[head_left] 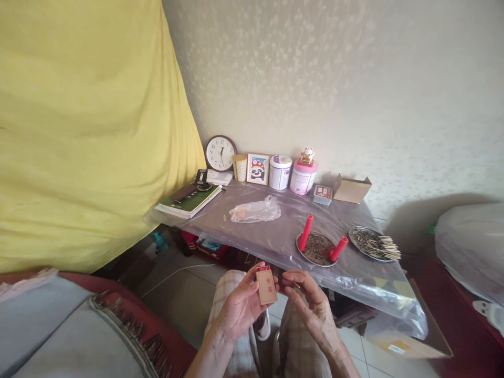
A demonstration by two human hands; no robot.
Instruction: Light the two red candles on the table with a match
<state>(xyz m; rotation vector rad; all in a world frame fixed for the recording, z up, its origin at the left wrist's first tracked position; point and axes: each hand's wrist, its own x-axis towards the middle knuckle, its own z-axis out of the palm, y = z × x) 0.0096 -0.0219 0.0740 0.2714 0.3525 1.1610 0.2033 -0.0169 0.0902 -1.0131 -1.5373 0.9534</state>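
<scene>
My left hand point(241, 303) is closed around a matchbox point(267, 287), slid partly open so that several red match heads show at its top. Just to its right, my right hand point(309, 304) pinches a thin matchstick point(296, 285) between thumb and fingers; its far part is hidden by the fingers. Both hands are above my lap, in front of the table. Beyond them, a round metal plate point(322, 264) holds one upright red candle point(306, 232) and one leaning red candle point(339, 249). A second plate point(356, 229) holds many loose matchsticks point(388, 247).
A crumpled plastic bag point(255, 210) lies mid-table on the plastic-covered table point(220, 223). Books point(189, 201) are at left. Along the wall stand a clock point(221, 153), a cup point(240, 168), a framed panda picture point(258, 169), tubs point(280, 172), cards point(323, 195) and a cardboard box point(352, 189).
</scene>
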